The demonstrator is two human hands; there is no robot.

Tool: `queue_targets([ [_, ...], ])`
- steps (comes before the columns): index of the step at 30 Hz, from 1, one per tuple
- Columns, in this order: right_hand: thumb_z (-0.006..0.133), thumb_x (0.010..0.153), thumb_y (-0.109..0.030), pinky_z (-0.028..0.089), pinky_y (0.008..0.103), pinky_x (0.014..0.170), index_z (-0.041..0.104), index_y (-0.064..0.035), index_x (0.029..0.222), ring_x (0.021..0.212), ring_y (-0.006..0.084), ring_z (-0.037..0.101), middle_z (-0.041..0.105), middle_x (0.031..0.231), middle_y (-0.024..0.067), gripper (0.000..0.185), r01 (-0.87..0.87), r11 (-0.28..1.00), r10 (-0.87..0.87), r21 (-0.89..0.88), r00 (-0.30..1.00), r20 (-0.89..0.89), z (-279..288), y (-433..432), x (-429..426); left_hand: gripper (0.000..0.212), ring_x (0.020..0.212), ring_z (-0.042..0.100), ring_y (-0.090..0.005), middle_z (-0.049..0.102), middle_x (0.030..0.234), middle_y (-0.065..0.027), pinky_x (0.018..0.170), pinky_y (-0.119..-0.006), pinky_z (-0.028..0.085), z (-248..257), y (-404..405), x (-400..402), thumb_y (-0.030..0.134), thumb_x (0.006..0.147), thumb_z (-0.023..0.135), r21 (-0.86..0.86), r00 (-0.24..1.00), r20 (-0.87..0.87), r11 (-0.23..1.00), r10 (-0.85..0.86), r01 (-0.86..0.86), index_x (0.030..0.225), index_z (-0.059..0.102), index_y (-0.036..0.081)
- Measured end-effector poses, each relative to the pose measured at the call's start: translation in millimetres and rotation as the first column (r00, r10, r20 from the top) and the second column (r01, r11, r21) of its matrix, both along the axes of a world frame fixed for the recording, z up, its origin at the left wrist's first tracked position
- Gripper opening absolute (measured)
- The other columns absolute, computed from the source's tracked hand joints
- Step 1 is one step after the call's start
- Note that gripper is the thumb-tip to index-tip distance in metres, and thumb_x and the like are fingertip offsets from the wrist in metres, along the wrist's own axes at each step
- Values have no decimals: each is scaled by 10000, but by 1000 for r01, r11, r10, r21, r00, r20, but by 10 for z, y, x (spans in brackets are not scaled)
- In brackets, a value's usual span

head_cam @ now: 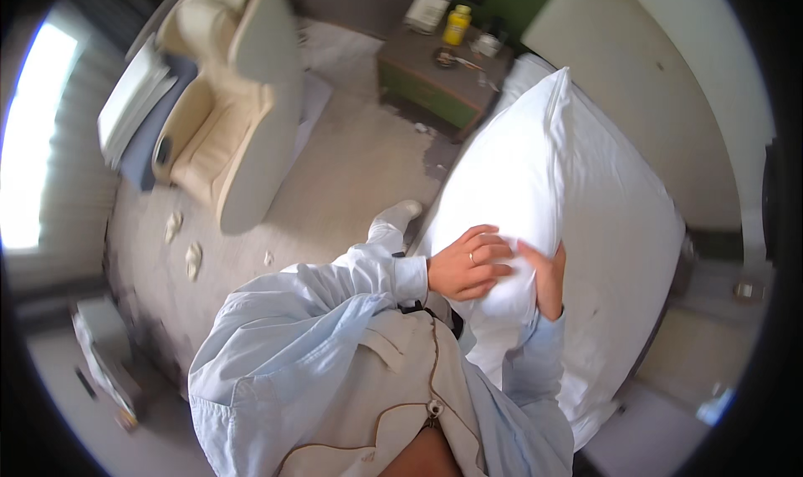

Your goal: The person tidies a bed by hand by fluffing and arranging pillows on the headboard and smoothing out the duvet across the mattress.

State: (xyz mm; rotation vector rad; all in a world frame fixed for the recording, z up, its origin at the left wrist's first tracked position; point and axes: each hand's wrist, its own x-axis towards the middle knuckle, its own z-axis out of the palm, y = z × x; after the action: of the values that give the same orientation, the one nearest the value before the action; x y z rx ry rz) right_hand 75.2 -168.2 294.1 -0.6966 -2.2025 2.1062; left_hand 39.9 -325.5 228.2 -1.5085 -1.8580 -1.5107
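Note:
A white pillow (502,151) stands on its edge in front of me, its zipped or seamed side running up to a pointed far corner. My left hand (472,264), with a ring on one finger, lies across the pillow's near end, fingers bent into the cloth. At the right edge of that end, my right hand (547,276) grips the fabric, thumb towards the left hand and the other fingers partly hidden behind. Beneath and beside the pillow is a bed with a white sheet (621,245).
A nightstand (433,63) with a yellow bottle (457,25) and small items stands beyond the pillow. Farther left is a beige massage chair (213,138). Slippers (193,262) lie on the carpet (339,176). A padded headboard (652,82) borders the bed.

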Motion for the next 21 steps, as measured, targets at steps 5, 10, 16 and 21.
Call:
queue_targets([
  [5, 621, 634, -101, 398, 312, 799, 416, 42, 1112, 904, 249, 507, 499, 1033, 163, 539, -104, 966, 81, -237, 991, -105, 255, -572, -562, 417, 980, 374, -350, 390, 1048, -178, 843, -425, 321, -118, -341, 378, 208, 667, 576, 152, 883, 367, 917, 294, -368, 1029, 445, 49],
  [10, 635, 613, -154, 382, 311, 819, 404, 17, 1145, 927, 274, 489, 483, 1059, 170, 605, -140, 955, 107, -261, 985, -136, 651, -824, -710, 417, 755, 498, -258, 489, 847, -87, 698, -344, 411, -213, -564, 318, 126, 578, 646, -50, 899, 66, 901, 434, -431, 951, 473, 56],
  [16, 647, 585, -129, 356, 310, 844, 397, 25, 1156, 948, 267, 470, 480, 1074, 157, 642, 0, 994, -21, -106, 980, -197, 723, -588, -390, 303, 735, 503, -214, 509, 793, -52, 697, -323, 410, -831, -817, 241, 146, 520, 593, -252, 954, -192, 928, 231, -276, 810, 518, 104],
  [21, 644, 582, -106, 332, 305, 860, 379, 28, 1171, 954, 255, 463, 475, 1085, 143, 660, 70, 982, -99, -174, 981, -166, 633, -604, 12, 279, 853, 499, -241, 496, 873, -63, 762, -331, 407, -1418, -1592, 244, 138, 534, 603, -370, 899, -146, 819, 414, -438, 794, 505, 114],
])
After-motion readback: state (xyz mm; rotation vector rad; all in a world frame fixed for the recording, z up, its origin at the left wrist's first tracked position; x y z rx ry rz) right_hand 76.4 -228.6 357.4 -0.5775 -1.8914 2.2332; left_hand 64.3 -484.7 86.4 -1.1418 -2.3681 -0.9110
